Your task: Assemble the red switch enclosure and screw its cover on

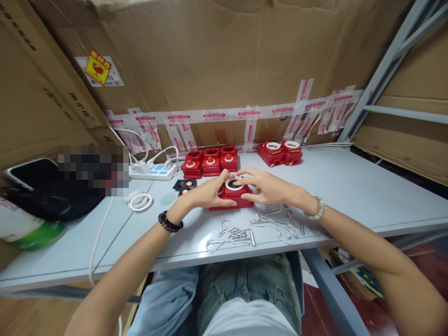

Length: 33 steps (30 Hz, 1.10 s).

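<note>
A red plastic housing [236, 202] with a white ring [234, 185] around its dark round opening lies near the front of the table. My left hand [213, 190] grips its left side, thumb low along the front and fingers up at the ring. From the right, my right hand [266, 185] holds the same housing, its fingertips on the ring and its thumb at the front corner. Small metal screws [236, 232] and silver rods with thin cords [280, 223] lie in front of it. Black parts [185, 185] with red-and-white pieces sit to its left.
Several red housings [211, 163] stand at the back, and two with white rings [280, 153] further right. Left are loose white rings [141, 202], a clear disc [168, 199], a power strip [154, 171] with cables and a black bag [52, 196]. Cardboard [224, 60] walls the rear.
</note>
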### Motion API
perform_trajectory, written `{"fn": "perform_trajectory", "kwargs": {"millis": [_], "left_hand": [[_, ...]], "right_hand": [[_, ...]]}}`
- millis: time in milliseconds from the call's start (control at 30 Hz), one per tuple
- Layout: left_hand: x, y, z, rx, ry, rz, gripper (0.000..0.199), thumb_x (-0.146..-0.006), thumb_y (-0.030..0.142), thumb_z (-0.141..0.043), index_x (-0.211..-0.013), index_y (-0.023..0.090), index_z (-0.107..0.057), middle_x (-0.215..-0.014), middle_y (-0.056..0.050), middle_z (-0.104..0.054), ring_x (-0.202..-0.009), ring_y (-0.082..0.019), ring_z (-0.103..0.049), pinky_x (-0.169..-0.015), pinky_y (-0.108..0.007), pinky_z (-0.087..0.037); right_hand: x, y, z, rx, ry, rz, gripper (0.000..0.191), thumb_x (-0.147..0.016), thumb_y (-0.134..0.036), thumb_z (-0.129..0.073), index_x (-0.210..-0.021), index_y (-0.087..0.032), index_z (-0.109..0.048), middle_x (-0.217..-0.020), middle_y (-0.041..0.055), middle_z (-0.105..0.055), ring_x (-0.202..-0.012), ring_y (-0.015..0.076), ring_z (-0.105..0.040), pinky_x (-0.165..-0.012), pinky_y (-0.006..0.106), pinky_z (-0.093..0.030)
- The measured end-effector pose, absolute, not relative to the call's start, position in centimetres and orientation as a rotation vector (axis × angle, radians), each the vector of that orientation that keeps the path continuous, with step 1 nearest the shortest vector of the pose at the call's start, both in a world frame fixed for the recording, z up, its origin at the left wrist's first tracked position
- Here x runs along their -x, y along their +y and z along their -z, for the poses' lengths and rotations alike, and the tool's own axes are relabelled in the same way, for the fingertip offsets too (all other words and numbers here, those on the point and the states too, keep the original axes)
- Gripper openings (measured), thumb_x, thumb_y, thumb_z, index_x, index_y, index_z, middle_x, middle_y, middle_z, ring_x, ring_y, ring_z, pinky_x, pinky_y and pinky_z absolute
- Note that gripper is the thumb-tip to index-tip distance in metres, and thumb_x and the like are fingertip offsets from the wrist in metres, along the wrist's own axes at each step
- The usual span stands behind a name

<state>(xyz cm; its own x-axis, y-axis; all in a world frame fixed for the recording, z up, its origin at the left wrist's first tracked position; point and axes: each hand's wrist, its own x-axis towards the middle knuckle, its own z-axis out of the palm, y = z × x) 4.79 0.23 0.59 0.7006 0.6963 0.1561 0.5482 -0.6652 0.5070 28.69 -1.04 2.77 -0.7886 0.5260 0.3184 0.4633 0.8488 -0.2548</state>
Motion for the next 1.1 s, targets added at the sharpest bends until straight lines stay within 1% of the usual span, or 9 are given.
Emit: {"fn": "perform_trajectory", "kwargs": {"millis": [100,267,400,567,733,933,1033,1100], "left_hand": [[-4.8,0.2,-0.7,-2.468,0.962,-0.464,0.062,-0.074,0.053,-0.069,-0.116,0.022,-0.036,-0.141,-0.018,-0.050,-0.119,-0.033,-0.058,-0.094,-0.045,-0.049],[-5.0,-0.1,-0.9,-2.474,0.973,-0.472,0.063,-0.074,0.053,-0.070,-0.118,0.021,-0.037,-0.143,-0.019,-0.048,-0.126,-0.035,-0.054,-0.099,-0.047,-0.047],[-5.0,-0.1,-0.8,-2.486,0.969,-0.484,0.061,-0.075,0.052,-0.069,-0.119,0.021,-0.039,-0.143,-0.019,-0.049,-0.126,-0.035,-0.054,-0.100,-0.048,-0.046],[-5.0,-0.1,-0.7,-2.496,0.955,-0.484,0.064,-0.075,0.052,-0.069,-0.121,0.021,-0.037,-0.143,-0.020,-0.049,-0.126,-0.033,-0.054,-0.102,-0.048,-0.045],[-5.1,0.1,-0.8,-2.510,0.937,-0.475,0.060,-0.076,0.051,-0.069,-0.116,0.021,-0.035,-0.143,-0.020,-0.049,-0.126,-0.032,-0.054,-0.102,-0.046,-0.046],[-5.1,-0.1,-0.9,-2.503,0.945,-0.466,0.057,-0.077,0.053,-0.067,-0.113,0.022,-0.035,-0.139,-0.019,-0.052,-0.120,-0.033,-0.057,-0.098,-0.045,-0.047],[-5.1,-0.1,-0.9,-2.515,0.980,-0.454,0.058,-0.077,0.054,-0.068,-0.113,0.021,-0.036,-0.131,-0.018,-0.057,-0.110,-0.032,-0.062,-0.090,-0.043,-0.051],[-5.1,-0.1,-0.8,-2.521,1.015,-0.444,0.059,-0.076,0.055,-0.068,-0.111,0.020,-0.036,-0.124,-0.018,-0.061,-0.103,-0.032,-0.064,-0.084,-0.043,-0.052]], "right_hand": [[-28.5,-1.4,-3.0,0.773,-2.684,-0.280,0.043,-0.091,-0.029,-0.055,-0.132,-0.019,-0.059,-0.142,0.0149,-0.051,-0.121,0.0267,-0.056,-0.106,0.045,-0.043],[-28.2,-1.9,-3.0,0.835,-2.665,-0.258,0.045,-0.092,-0.029,-0.053,-0.136,-0.017,-0.056,-0.140,0.0159,-0.053,-0.123,0.0275,-0.056,-0.106,0.045,-0.043],[-27.9,-2.3,-3.1,0.866,-2.651,-0.212,0.041,-0.095,-0.030,-0.050,-0.133,-0.018,-0.058,-0.136,0.0155,-0.056,-0.121,0.0276,-0.058,-0.105,0.047,-0.044],[-27.4,-2.6,-2.9,0.873,-2.669,-0.096,0.038,-0.098,-0.031,-0.042,-0.129,-0.018,-0.061,-0.131,0.0147,-0.059,-0.119,0.0272,-0.058,-0.103,0.046,-0.045],[-27.2,-2.8,-2.9,0.857,-2.681,-0.052,0.039,-0.099,-0.029,-0.040,-0.128,-0.014,-0.061,-0.131,0.0171,-0.059,-0.119,0.0283,-0.058,-0.102,0.047,-0.046],[-27.5,-2.3,-3.1,0.834,-2.668,-0.169,0.039,-0.098,-0.030,-0.043,-0.129,-0.015,-0.061,-0.127,0.0160,-0.060,-0.116,0.0267,-0.059,-0.101,0.044,-0.045],[-27.8,-1.7,-2.8,0.804,-2.609,-0.256,0.037,-0.095,-0.034,-0.050,-0.125,-0.015,-0.063,-0.128,0.0149,-0.060,-0.113,0.0243,-0.061,-0.100,0.040,-0.046],[-28.1,-1.3,-2.8,0.768,-2.536,-0.358,0.039,-0.090,-0.037,-0.059,-0.122,-0.014,-0.062,-0.126,0.0136,-0.063,-0.110,0.0224,-0.062,-0.098,0.037,-0.048]]}}
